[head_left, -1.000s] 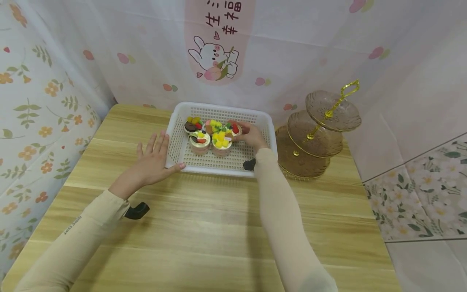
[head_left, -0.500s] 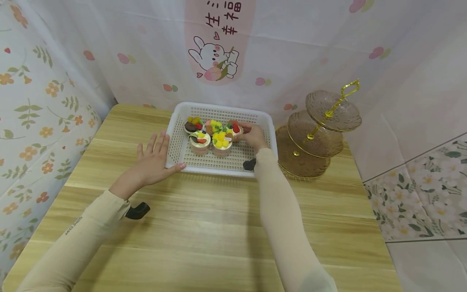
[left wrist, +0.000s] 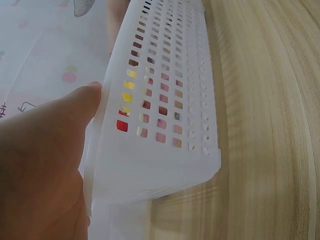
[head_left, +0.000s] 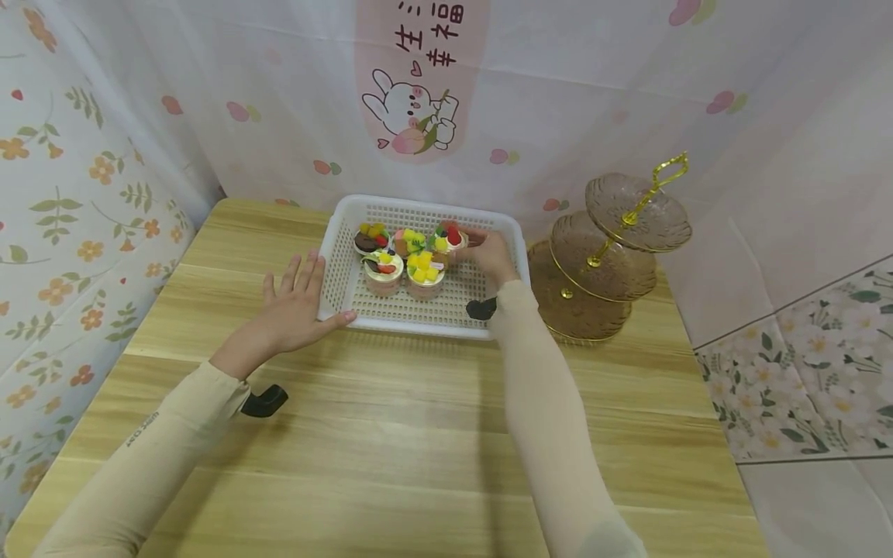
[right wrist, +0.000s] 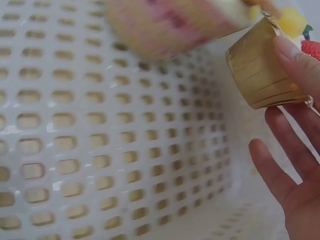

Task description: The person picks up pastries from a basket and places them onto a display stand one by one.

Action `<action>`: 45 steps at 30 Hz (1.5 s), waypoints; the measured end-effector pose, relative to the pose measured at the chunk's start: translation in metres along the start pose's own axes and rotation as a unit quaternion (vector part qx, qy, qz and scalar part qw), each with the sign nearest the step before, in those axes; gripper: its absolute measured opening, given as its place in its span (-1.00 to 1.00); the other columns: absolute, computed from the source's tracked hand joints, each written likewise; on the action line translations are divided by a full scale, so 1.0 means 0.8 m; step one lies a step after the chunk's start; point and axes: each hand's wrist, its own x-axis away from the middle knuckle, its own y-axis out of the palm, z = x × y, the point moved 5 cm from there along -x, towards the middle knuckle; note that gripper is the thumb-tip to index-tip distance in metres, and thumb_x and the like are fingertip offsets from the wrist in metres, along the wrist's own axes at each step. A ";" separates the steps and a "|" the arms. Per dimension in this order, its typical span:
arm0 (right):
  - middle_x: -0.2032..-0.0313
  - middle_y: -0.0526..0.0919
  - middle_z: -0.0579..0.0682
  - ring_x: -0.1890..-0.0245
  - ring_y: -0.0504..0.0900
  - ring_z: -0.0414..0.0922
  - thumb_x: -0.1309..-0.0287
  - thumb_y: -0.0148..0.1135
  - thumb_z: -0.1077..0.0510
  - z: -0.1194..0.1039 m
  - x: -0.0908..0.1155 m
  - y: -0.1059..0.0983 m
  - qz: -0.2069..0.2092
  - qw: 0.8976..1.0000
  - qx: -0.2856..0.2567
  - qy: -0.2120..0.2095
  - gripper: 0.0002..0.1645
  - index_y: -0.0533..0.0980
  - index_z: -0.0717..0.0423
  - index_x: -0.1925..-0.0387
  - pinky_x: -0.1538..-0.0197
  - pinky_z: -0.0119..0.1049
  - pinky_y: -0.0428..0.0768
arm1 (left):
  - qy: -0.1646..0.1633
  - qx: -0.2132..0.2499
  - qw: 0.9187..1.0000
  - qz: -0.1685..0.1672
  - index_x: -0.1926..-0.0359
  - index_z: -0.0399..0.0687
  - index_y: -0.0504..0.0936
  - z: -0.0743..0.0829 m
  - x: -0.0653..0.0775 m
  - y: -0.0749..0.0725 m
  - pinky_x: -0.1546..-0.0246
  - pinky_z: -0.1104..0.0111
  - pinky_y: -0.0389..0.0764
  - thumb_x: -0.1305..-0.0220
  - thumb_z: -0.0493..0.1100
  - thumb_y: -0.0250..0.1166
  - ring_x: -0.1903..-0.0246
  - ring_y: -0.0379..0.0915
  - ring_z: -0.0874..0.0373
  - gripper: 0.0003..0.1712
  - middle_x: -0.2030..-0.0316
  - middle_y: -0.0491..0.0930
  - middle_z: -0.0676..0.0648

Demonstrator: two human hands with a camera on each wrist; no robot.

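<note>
Right hand pinching the gold-cupped cupcake, which is inside the white basket, right side of the cluster. Left hand spread, fingers straight, against the basket's left end, gripping nothing. Risks as I judge them: too firm a pinch could crease the foil-looking cup (base off the mesh or not, cannot tell); thumb near the topping might smear it; a leftward slip could knock the yellow-topped dessert cup close by.

- Your cupcake wrapper: creased, shiny, foil-like
- Your basket: smooth, faintly glossy plastic
- Your tabletop: smooth wood grain
- Your cake-stand plates: rippled, glossy
- Your right sleeve: matt cloth
</note>
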 end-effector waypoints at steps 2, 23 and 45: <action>-0.24 0.60 -0.02 -0.13 0.57 -0.04 0.01 0.52 0.19 -0.012 0.001 -0.006 -0.004 1.000 0.001 -0.017 -0.30 0.55 -0.10 -0.23 -0.27 -0.11 0.52 | 0.000 0.003 1.000 -0.001 -0.53 -0.28 -0.50 0.000 -0.001 -0.001 -0.32 -0.45 -0.52 -0.31 0.55 -0.12 -0.53 -0.71 -0.32 0.29 -0.53 -0.66 -0.20; -0.09 0.68 -0.01 0.07 0.60 -0.18 0.04 0.56 0.01 -0.156 0.062 -0.079 0.067 0.993 0.024 -0.091 -0.28 0.55 -0.14 -0.23 0.01 -0.31 0.56 | -0.005 0.013 1.000 -0.011 -0.52 -0.29 -0.49 0.001 0.000 0.000 -0.32 -0.45 -0.53 -0.27 0.58 -0.12 -0.53 -0.73 -0.32 0.33 -0.53 -0.65 -0.22; 0.18 0.71 -0.19 0.27 0.62 -0.27 0.27 0.67 0.19 -0.141 0.221 -0.263 0.341 0.931 -0.104 -0.076 -0.26 0.64 0.01 -0.10 0.18 -0.53 0.56 | -0.001 0.022 1.000 -0.005 -0.53 -0.30 -0.47 -0.002 -0.002 0.002 -0.31 -0.45 -0.55 -0.26 0.59 -0.10 -0.53 -0.72 -0.32 0.33 -0.54 -0.64 -0.22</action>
